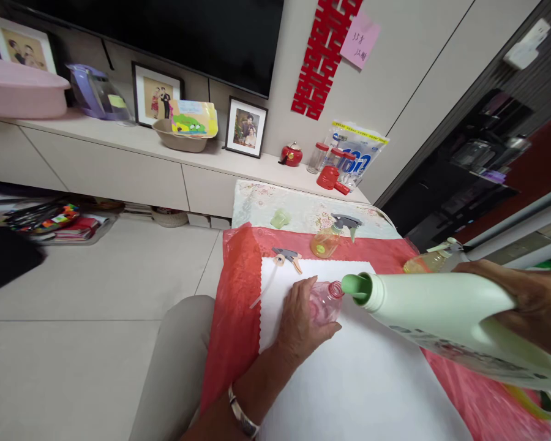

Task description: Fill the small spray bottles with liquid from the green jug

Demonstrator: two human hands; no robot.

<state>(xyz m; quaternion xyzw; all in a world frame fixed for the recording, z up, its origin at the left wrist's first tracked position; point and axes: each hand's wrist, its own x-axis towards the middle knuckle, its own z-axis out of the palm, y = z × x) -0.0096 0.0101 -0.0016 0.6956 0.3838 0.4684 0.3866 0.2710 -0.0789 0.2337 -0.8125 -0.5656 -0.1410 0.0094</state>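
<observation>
My left hand (302,321) is wrapped round a small clear pink bottle (325,301) with its neck uncapped, on the white mat (358,367). In my right hand (532,300) is a big pale green detergent jug (441,306), gripped by its handle and tilted over sideways. The jug's green spout (357,285) is at the mouth of the pink bottle; I cannot make out any liquid between them. A grey and peach spray trigger (288,257) with a thin tube lies just beyond my left hand. Farther back stands a spray bottle (327,240) of yellowish liquid with a grey trigger.
Red plastic sheeting (232,294) covers the table around the mat. Another bottle of yellow liquid (429,260) is at the right, behind the jug. A green crumpled piece (280,218) lies on the flowered cloth (257,196). Behind, a low cabinet (133,174) bears frames and jars.
</observation>
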